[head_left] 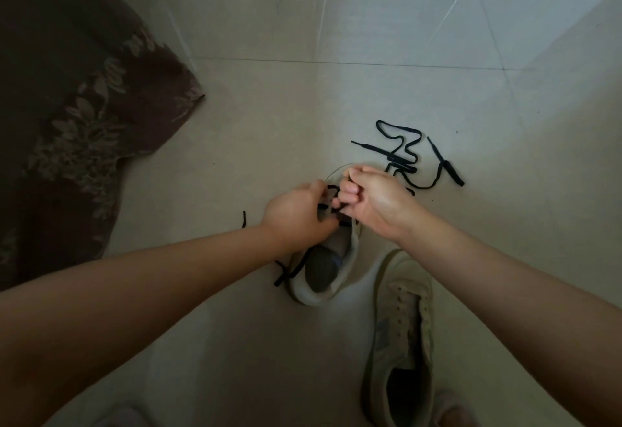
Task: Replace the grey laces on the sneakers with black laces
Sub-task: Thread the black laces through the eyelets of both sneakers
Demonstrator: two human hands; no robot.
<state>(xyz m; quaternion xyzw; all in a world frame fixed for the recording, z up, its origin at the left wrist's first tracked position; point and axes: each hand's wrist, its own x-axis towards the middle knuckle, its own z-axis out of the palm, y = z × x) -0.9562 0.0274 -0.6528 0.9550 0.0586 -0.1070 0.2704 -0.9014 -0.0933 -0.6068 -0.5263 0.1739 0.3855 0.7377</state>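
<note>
A pale sneaker (331,268) stands on the floor, toe pointing away, with a black lace (328,199) partly threaded through its upper eyelets. My left hand (298,216) grips the sneaker's left side and the lace there. My right hand (368,201) is curled tight, pinching the black lace over the tongue. Loose lace ends trail at the sneaker's left (286,273). A second pale sneaker (402,335) without laces lies at the lower right. A second black lace (409,157) lies in a loose tangle on the floor beyond my right hand.
A dark brown floral cloth (74,117) hangs down at the left and covers the floor there. The floor is pale tile (269,117). My feet show blurred at the bottom edge (452,406).
</note>
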